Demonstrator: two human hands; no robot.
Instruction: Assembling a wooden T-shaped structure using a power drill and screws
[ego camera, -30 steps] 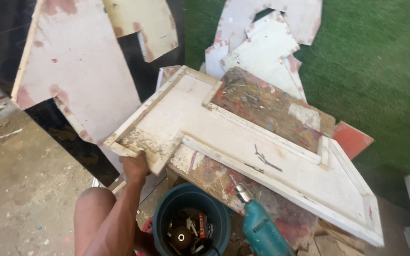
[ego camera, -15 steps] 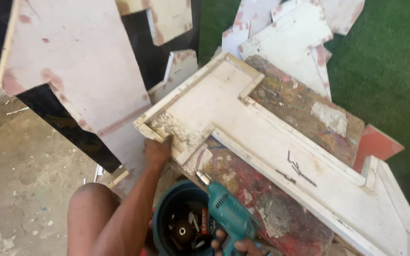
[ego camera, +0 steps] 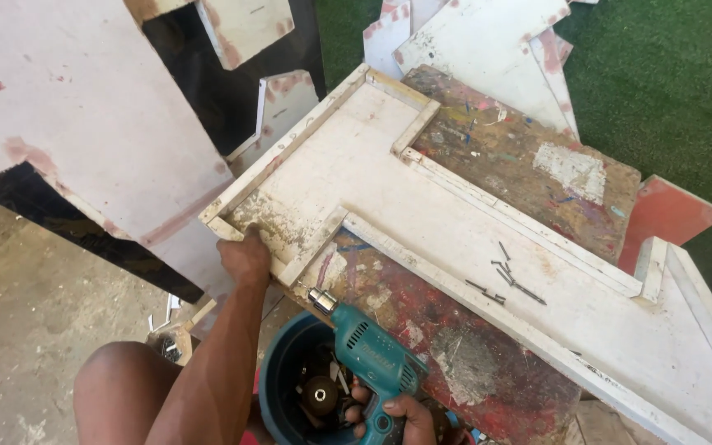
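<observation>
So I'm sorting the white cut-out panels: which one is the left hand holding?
The left hand grips the rimmed T-shaped panel lying flat on the paint-stained table. The other flat, rimless panels lean or lie behind, untouched.

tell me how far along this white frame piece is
Done: the white T-shaped frame already has raised edge strips along most sides. In hand: the left hand grips its near corner, and the right hand holds a teal drill just below that edge. Left: loose screws lie unused on the panel.
</observation>
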